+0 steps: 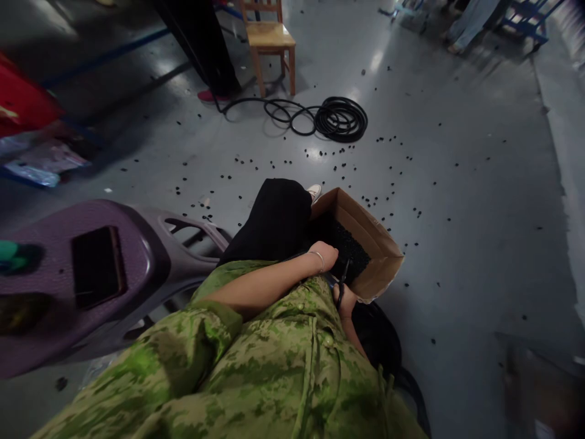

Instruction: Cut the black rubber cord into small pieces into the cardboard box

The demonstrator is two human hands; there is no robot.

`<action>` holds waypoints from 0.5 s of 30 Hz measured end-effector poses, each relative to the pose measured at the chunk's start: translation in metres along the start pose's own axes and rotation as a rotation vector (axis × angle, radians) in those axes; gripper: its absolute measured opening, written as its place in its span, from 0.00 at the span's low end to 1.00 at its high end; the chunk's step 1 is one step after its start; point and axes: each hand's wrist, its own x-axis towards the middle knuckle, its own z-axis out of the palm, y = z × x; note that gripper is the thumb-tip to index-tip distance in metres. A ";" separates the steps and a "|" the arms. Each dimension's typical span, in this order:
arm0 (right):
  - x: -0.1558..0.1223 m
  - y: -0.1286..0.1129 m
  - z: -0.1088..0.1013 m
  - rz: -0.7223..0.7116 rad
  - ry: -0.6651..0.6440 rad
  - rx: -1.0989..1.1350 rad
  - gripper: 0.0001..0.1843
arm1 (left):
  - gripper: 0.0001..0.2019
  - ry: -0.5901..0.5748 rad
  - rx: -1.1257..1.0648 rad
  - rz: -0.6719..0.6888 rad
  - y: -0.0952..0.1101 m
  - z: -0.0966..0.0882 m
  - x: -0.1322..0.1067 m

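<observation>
My left hand (324, 254), with a bracelet at the wrist, is held over the near left side of an open cardboard box (381, 259). Its fingers are curled closed, and whatever they hold is hidden or too small to make out. Close by on the right, my right hand (346, 299) grips a pair of scissors (340, 294) by dark handles, the blades pointing away from me over the box. Many small black pieces (351, 244) lie in the bottom of the box.
Small black bits are scattered over the grey floor (457, 244). Ahead are a coiled black hose (340, 119), a wooden chair (272, 36) and a person's leg (201, 42). On my left, a purple stool (137, 244) bears a dark phone (97, 266).
</observation>
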 end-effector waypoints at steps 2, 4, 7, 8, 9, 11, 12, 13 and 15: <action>0.000 0.000 0.000 0.001 -0.022 -0.015 0.28 | 0.14 -0.018 0.011 0.008 0.001 -0.002 -0.002; -0.001 -0.001 -0.001 0.001 -0.036 -0.016 0.29 | 0.14 -0.013 0.014 0.010 0.002 -0.003 -0.004; -0.003 -0.002 -0.003 -0.003 -0.053 0.020 0.29 | 0.15 0.008 -0.005 -0.010 0.002 -0.004 -0.005; -0.003 -0.002 -0.003 -0.007 -0.056 0.053 0.29 | 0.15 0.011 -0.018 -0.018 0.001 -0.005 -0.005; -0.004 -0.002 -0.005 -0.008 -0.060 0.099 0.28 | 0.14 0.014 -0.035 -0.026 0.001 -0.005 -0.004; -0.007 -0.003 -0.008 0.001 -0.068 0.219 0.26 | 0.13 0.020 -0.073 -0.045 -0.001 -0.004 -0.002; -0.008 -0.003 -0.009 0.006 -0.077 0.280 0.25 | 0.13 0.024 -0.089 -0.057 -0.002 -0.004 -0.001; -0.009 -0.003 -0.011 0.012 -0.088 0.331 0.24 | 0.13 0.027 -0.101 -0.069 -0.003 -0.003 0.000; -0.011 -0.004 -0.015 0.016 -0.118 0.389 0.21 | 0.13 0.036 -0.110 -0.083 -0.004 -0.002 0.002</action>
